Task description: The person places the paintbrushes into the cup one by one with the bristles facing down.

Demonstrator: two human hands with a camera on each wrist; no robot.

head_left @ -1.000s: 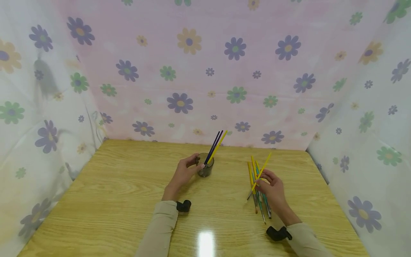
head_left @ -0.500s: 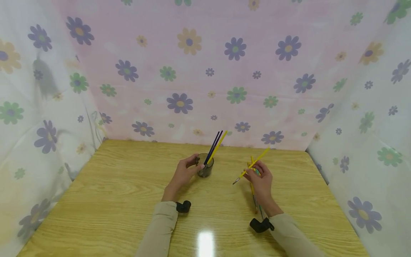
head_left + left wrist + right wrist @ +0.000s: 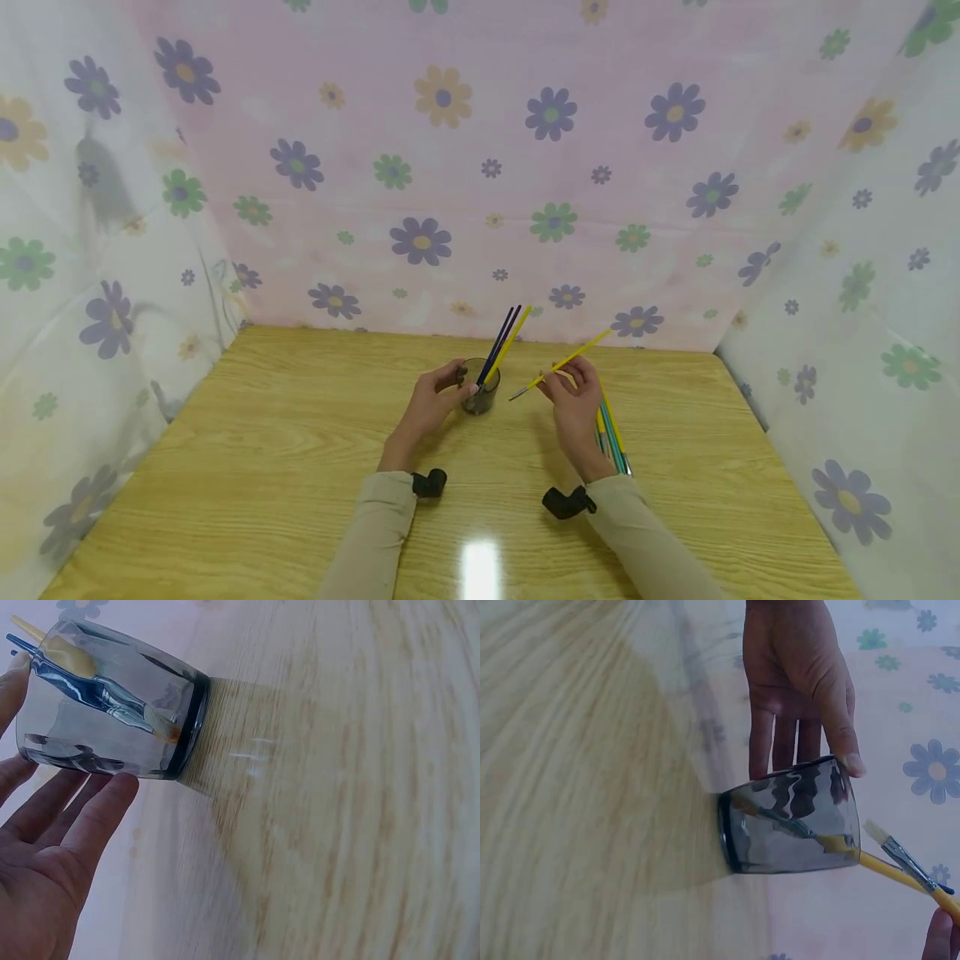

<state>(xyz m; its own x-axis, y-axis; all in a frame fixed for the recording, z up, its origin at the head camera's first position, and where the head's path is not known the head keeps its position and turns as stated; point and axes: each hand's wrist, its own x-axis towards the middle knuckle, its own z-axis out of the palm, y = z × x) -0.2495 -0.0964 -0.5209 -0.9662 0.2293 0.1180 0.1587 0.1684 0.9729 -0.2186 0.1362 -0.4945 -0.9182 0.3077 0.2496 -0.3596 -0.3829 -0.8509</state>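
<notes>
A smoky grey see-through glass (image 3: 480, 402) stands upright on the table. My left hand (image 3: 433, 404) holds it from the left, thumb at the rim and fingers against the side, as the left wrist view also shows. Inside lean paintbrushes, bristles down: two dark blue handles (image 3: 497, 346) and one yellow handle (image 3: 513, 335). Right of the glass, my right hand (image 3: 576, 408) pinches a yellow paintbrush (image 3: 582, 347). Its bristles (image 3: 877, 831) point left and down towards the glass, apart from the rim in the right wrist view.
Several more paintbrushes (image 3: 611, 429), with yellow and green handles, lie on the wooden table (image 3: 300, 467), partly behind my right hand and wrist. Flower-printed cloth (image 3: 480, 192) hangs at the back and both sides.
My right hand has carried the yellow paintbrush leftwards from above the pile to near the glass, tilting it flatter. My left hand and the glass have stayed put.
</notes>
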